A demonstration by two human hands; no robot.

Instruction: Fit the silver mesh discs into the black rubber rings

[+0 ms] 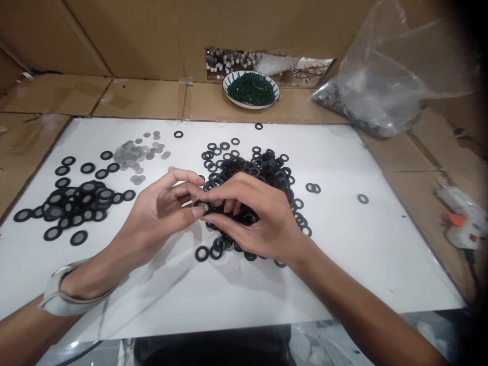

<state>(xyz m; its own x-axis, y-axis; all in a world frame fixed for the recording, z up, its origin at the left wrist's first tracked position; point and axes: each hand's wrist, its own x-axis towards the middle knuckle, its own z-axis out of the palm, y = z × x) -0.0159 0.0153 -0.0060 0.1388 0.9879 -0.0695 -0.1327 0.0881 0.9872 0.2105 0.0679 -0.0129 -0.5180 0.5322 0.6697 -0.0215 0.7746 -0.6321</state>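
A black ring washer (201, 205) is pinched between both hands over the white board; something pale shows in its opening, partly covered by fingers. My left hand (162, 203), with a pale band at the wrist, grips it from the left with thumb and fingers. From the right, my right hand (259, 213) closes on the same ring with thumb and index finger. Beneath and behind the right hand spreads a heap of open black rings (272, 165). Left of my hands is a pile of black rings with grey centres (78, 203). Thin grey discs (131, 155) lie scattered behind it.
A bowl of dark green bits (251, 89) stands behind the white board (343, 254). A clear plastic bag (381, 96) sits at the back right, with a white and orange glue gun (459, 216) at the right edge. Cardboard walls (145, 35) rise behind.
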